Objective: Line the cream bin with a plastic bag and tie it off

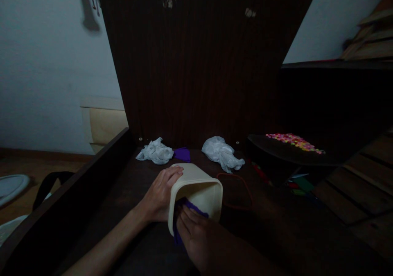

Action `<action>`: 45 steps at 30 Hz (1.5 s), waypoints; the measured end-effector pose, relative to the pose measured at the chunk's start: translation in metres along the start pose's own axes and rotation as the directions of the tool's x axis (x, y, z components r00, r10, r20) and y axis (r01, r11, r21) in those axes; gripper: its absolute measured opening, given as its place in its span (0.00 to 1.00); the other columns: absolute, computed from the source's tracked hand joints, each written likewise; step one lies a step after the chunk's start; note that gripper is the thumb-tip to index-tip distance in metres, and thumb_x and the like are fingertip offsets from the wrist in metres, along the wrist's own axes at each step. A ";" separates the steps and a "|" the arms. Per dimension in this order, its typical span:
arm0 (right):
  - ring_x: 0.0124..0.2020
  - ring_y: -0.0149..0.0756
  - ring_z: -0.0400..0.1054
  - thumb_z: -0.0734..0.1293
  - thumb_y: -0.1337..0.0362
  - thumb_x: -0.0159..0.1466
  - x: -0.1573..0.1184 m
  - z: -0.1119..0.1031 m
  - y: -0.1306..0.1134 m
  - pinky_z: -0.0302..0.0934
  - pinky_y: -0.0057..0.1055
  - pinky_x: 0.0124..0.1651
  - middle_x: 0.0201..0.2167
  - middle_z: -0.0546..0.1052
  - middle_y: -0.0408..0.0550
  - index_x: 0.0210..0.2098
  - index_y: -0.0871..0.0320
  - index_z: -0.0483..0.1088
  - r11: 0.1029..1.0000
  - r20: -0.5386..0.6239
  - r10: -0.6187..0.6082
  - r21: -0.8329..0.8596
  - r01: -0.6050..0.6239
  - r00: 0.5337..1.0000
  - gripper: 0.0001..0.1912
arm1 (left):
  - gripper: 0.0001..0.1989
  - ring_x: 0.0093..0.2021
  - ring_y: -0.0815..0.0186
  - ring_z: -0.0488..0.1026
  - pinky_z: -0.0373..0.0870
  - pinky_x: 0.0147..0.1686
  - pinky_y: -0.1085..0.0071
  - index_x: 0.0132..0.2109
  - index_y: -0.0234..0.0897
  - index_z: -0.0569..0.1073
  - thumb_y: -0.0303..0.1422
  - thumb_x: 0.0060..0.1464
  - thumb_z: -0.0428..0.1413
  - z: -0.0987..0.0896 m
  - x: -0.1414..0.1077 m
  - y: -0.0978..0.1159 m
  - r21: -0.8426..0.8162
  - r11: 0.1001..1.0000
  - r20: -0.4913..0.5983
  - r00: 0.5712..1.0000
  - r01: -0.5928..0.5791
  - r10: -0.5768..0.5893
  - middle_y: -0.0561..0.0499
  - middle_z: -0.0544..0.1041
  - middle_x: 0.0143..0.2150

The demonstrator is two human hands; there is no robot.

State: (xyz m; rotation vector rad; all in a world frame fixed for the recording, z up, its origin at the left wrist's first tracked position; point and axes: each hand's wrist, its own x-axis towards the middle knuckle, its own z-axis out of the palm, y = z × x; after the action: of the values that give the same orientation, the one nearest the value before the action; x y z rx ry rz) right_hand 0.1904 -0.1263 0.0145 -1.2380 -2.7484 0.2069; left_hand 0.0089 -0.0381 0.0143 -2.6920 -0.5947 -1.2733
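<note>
Dim view down onto a dark desk [123, 202]. A cream container [192, 173] lies tipped on its side in the middle, its open mouth toward the person; its base points away and is out of sight, and whether it touches the desk is hard to tell. The left hand [160, 194] grips its left outer wall, fingers bent over the top edge, the thumb hidden. The right hand [196, 233] reaches into the mouth, its fingers pressing a purple cloth [195, 207] against the inside; shadow and the rim conceal the fingertips and part of the cloth.

Behind are two crumpled whitish bags [156, 151], with a flat purple piece [182, 154] beside the left one. A reddish loop [244, 179] lies right of the container, partly hidden by it. Farther right, tiny colorful bits [294, 141], too small to identify, cover part of a dark rounded shelf [270, 146].
</note>
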 end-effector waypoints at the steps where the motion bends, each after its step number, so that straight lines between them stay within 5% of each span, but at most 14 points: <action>1: 0.63 0.54 0.69 0.58 0.70 0.71 0.009 0.000 -0.004 0.64 0.47 0.65 0.61 0.73 0.68 0.61 0.71 0.70 0.998 0.009 0.058 0.023 -0.058 0.998 0.22 | 0.44 0.62 0.40 0.69 0.71 0.56 0.41 0.72 0.35 0.49 0.40 0.56 0.62 0.001 -0.001 0.000 0.006 1.000 0.004 1.000 0.000 0.000 0.29 0.69 0.61; 4: 0.62 0.58 0.69 0.65 0.64 0.68 0.029 -0.020 -0.006 0.61 0.49 0.66 0.58 0.75 0.72 0.58 0.74 0.72 0.990 0.155 0.115 0.059 -0.125 0.981 0.23 | 0.44 0.62 0.41 0.69 0.72 0.57 0.41 0.72 0.37 0.49 0.38 0.56 0.62 0.001 -0.003 -0.001 -0.010 1.000 -0.015 1.000 0.005 -0.005 0.30 0.69 0.61; 6: 0.66 0.60 0.64 0.73 0.49 0.61 0.039 -0.045 0.000 0.61 0.46 0.66 0.62 0.71 0.70 0.61 0.72 0.71 0.978 0.277 -0.167 0.165 0.124 0.946 0.38 | 0.43 0.62 0.41 0.70 0.72 0.56 0.42 0.72 0.38 0.49 0.39 0.56 0.62 0.001 -0.004 -0.002 -0.036 0.999 -0.032 0.999 0.018 -0.020 0.30 0.70 0.61; 8: 0.62 0.59 0.69 0.74 0.42 0.56 0.049 -0.067 0.007 0.64 0.43 0.63 0.59 0.75 0.66 0.59 0.69 0.73 0.986 0.451 -0.148 0.138 0.095 0.880 0.43 | 0.43 0.63 0.40 0.69 0.71 0.57 0.41 0.72 0.37 0.50 0.39 0.56 0.62 0.001 -0.005 -0.002 -0.053 0.998 -0.030 0.999 0.029 -0.031 0.30 0.70 0.61; 11: 0.63 0.58 0.68 0.75 0.39 0.53 0.061 -0.082 0.010 0.61 0.41 0.65 0.58 0.76 0.66 0.58 0.70 0.73 0.996 0.565 -0.090 0.053 0.073 0.820 0.46 | 0.45 0.63 0.40 0.69 0.70 0.58 0.40 0.72 0.38 0.50 0.39 0.55 0.63 0.003 -0.006 -0.003 -0.063 0.998 -0.030 0.999 0.027 -0.029 0.30 0.70 0.62; 14: 0.64 0.58 0.67 0.74 0.39 0.54 0.059 -0.075 0.007 0.60 0.43 0.67 0.59 0.75 0.66 0.55 0.69 0.76 0.993 0.504 -0.117 0.065 0.097 0.856 0.44 | 0.48 0.63 0.40 0.70 0.70 0.58 0.41 0.72 0.39 0.50 0.42 0.52 0.65 0.003 -0.006 -0.005 -0.071 0.997 -0.041 0.999 0.026 -0.029 0.31 0.70 0.62; 17: 0.66 0.58 0.64 0.74 0.48 0.59 0.039 -0.052 0.007 0.58 0.43 0.68 0.62 0.72 0.68 0.57 0.71 0.74 0.974 0.277 -0.221 0.110 0.198 0.935 0.36 | 0.46 0.61 0.39 0.71 0.72 0.57 0.42 0.72 0.38 0.52 0.42 0.52 0.64 0.002 -0.005 -0.007 -0.060 0.997 -0.027 0.998 0.056 -0.058 0.32 0.71 0.62; 20: 0.66 0.52 0.65 0.62 0.66 0.70 0.009 -0.022 0.016 0.60 0.43 0.68 0.63 0.71 0.68 0.64 0.72 0.67 0.998 0.082 -0.053 0.033 0.050 0.995 0.25 | 0.45 0.61 0.40 0.72 0.74 0.55 0.43 0.72 0.38 0.51 0.42 0.54 0.62 0.001 -0.003 -0.009 -0.036 0.998 -0.025 0.999 0.042 -0.043 0.32 0.72 0.60; 21: 0.67 0.52 0.64 0.61 0.66 0.71 -0.001 -0.014 0.022 0.60 0.44 0.68 0.65 0.69 0.66 0.66 0.69 0.65 0.995 0.082 -0.098 0.044 0.095 0.992 0.26 | 0.45 0.60 0.40 0.72 0.74 0.55 0.43 0.72 0.37 0.50 0.43 0.54 0.62 0.001 -0.002 -0.009 -0.028 0.999 -0.031 0.999 0.027 -0.028 0.32 0.72 0.60; 27: 0.69 0.66 0.59 0.71 0.44 0.62 -0.042 -0.013 0.036 0.58 0.54 0.69 0.69 0.60 0.74 0.68 0.73 0.61 0.998 0.177 0.035 0.039 -0.042 0.984 0.47 | 0.49 0.59 0.39 0.73 0.74 0.54 0.42 0.72 0.35 0.51 0.46 0.51 0.65 0.001 0.001 -0.007 -0.041 0.999 -0.048 0.999 0.007 -0.009 0.31 0.72 0.59; 34: 0.72 0.70 0.49 0.73 0.35 0.53 -0.025 -0.052 0.015 0.51 0.55 0.71 0.71 0.52 0.81 0.71 0.78 0.52 0.969 0.288 0.201 0.081 -0.233 0.936 0.65 | 0.46 0.61 0.40 0.70 0.70 0.57 0.41 0.72 0.37 0.50 0.37 0.53 0.64 -0.001 0.009 0.009 0.055 0.998 0.013 1.000 -0.001 0.000 0.31 0.71 0.60; 39: 0.71 0.62 0.56 0.73 0.37 0.54 0.020 -0.067 0.023 0.52 0.49 0.70 0.71 0.58 0.69 0.73 0.67 0.53 0.992 0.363 0.044 0.093 -0.083 0.931 0.60 | 0.46 0.63 0.40 0.68 0.65 0.61 0.38 0.72 0.36 0.51 0.36 0.52 0.65 0.003 0.011 0.015 0.072 0.997 0.021 1.000 -0.011 0.009 0.30 0.70 0.61; 45: 0.62 0.62 0.68 0.72 0.34 0.53 0.052 -0.087 0.019 0.63 0.46 0.63 0.58 0.75 0.72 0.58 0.74 0.73 0.994 0.612 0.094 -0.009 -0.112 0.785 0.51 | 0.48 0.62 0.40 0.69 0.71 0.56 0.41 0.72 0.36 0.49 0.41 0.52 0.64 0.000 0.002 -0.002 0.035 0.999 -0.032 1.000 0.002 -0.001 0.30 0.69 0.61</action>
State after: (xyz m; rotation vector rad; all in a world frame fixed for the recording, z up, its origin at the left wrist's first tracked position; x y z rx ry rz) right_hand 0.1845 -0.0682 0.0993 -1.5357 -3.1757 0.7906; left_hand 0.0092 -0.0361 0.0161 -2.6386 -0.6101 -1.2908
